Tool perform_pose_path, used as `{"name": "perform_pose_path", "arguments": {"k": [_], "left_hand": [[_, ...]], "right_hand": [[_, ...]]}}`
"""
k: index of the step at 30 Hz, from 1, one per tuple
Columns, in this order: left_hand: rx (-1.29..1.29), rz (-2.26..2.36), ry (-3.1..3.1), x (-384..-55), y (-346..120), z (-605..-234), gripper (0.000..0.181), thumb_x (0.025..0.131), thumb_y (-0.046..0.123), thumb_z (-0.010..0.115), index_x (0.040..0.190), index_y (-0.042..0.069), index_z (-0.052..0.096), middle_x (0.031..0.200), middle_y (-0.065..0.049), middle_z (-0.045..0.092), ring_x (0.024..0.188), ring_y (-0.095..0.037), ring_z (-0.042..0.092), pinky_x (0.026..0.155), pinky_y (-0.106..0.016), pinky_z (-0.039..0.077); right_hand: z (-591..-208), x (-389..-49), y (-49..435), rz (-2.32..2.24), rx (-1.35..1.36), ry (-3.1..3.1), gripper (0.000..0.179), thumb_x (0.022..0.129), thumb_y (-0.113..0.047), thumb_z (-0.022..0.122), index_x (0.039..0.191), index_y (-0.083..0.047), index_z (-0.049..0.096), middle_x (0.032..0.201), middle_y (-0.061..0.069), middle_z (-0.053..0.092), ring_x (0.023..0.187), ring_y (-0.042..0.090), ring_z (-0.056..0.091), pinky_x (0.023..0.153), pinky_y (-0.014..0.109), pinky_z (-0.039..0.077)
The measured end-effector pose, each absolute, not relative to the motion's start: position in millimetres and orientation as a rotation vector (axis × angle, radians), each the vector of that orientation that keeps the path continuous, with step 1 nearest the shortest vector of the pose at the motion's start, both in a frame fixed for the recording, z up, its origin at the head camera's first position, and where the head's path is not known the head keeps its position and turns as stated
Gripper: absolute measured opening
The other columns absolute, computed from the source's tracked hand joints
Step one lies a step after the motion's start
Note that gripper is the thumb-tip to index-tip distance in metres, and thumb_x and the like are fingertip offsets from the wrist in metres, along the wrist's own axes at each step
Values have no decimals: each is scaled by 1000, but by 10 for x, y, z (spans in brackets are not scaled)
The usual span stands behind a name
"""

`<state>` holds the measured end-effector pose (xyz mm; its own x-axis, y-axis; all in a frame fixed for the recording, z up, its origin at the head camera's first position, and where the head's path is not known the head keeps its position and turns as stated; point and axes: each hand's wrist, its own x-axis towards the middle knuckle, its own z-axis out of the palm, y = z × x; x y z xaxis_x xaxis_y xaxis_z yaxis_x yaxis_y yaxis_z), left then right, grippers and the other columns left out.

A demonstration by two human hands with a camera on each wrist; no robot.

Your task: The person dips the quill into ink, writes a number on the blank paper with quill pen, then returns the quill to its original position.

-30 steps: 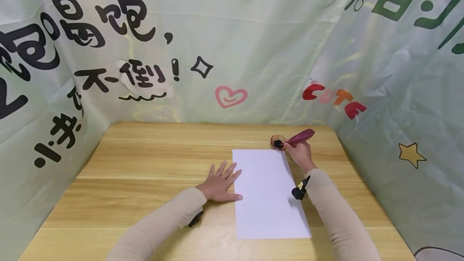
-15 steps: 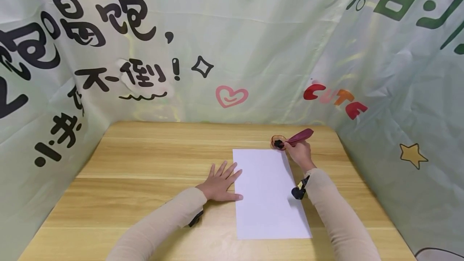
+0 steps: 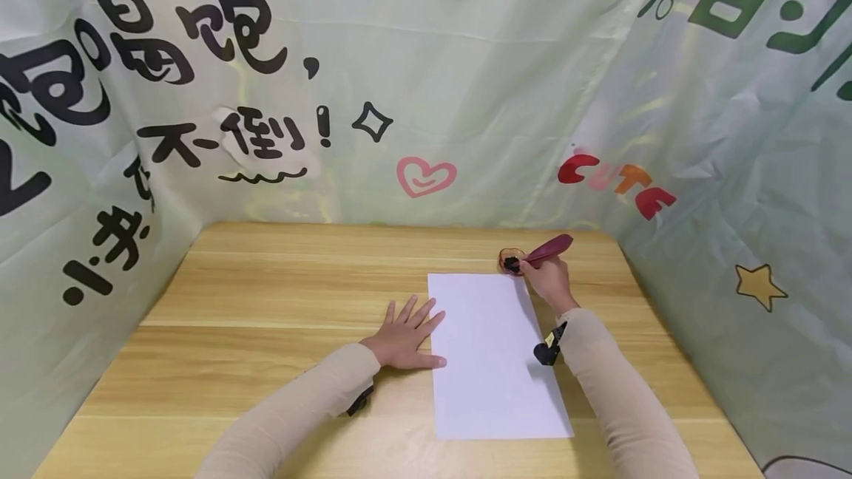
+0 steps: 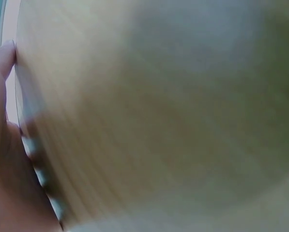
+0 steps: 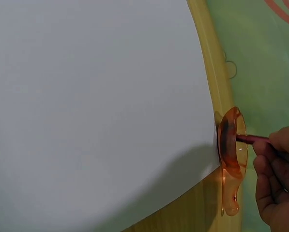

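Observation:
A white sheet of paper (image 3: 492, 361) lies on the table. My left hand (image 3: 402, 337) rests palm down with fingers spread, thumb and fingertips at the sheet's left edge. Beyond the sheet's far right corner my right hand (image 3: 551, 283) pinches a maroon pen-like stick (image 3: 551, 248) with a wide, leaf-shaped top end. The stick's lower end reaches into a small clear orange dish (image 5: 231, 193) with a tail-like handle, and its tip is hidden there. Something black (image 3: 511, 265) shows inside the dish. In the right wrist view, thumb and curled fingers (image 5: 280, 166) grip the thin red shaft.
The wooden table (image 3: 279, 279) extends wide to the left of the sheet. Pale green printed cloth (image 3: 492, 94) hangs at the back and both sides. A black wrist camera (image 3: 549, 352) on the right arm overlaps the sheet's right edge.
The leaf-shaped end of the stick has shifted slightly left and up. My left hand and the sheet look unmoved.

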<state>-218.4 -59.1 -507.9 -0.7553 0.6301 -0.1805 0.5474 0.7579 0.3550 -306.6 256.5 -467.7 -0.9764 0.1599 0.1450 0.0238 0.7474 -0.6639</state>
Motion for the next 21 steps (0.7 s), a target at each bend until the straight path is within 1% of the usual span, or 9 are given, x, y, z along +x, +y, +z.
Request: {"name": "perform_pose_path", "arguments": {"k": [4, 9, 16, 21], "left_hand": [[911, 371, 2660, -2160, -585, -4971, 89, 88, 69, 46, 156, 21, 14, 162, -6, 0, 146, -38, -7, 109, -66, -6], [898, 353, 2653, -2188, -577, -5001, 89, 87, 69, 46, 156, 22, 13, 162, -5, -2, 146, -38, -8, 108, -67, -7], [884, 317, 2657, -2195, -567, -4998, 90, 86, 71, 47, 155, 24, 15, 162, -3, 0, 147, -36, -6, 110, -65, -4], [888, 335, 2655, -2212, -584, -5050, 92, 85, 73, 45, 156, 24, 13, 162, -2, -2, 146, -35, -9, 110, -64, -7]], "right_hand": [[-4678, -3064, 2554, 1054, -180, -2754, 24, 91, -20, 63, 100, 3, 67, 86, 19, 69, 74, 28, 62, 61, 32, 46], [-4675, -3071, 2541, 1057, -151, -2751, 24, 90, -19, 63, 98, 4, 66, 87, 21, 69, 79, 31, 64, 67, 39, 50], [-4672, -3068, 2542, 1039, -149, -2764, 24, 90, -18, 64, 100, 3, 67, 88, 21, 69, 81, 32, 64, 68, 39, 49], [-4679, -3067, 2547, 1022, -149, -2762, 24, 90, -19, 64, 99, 3, 68, 85, 20, 70, 79, 32, 64, 68, 40, 49]]}}
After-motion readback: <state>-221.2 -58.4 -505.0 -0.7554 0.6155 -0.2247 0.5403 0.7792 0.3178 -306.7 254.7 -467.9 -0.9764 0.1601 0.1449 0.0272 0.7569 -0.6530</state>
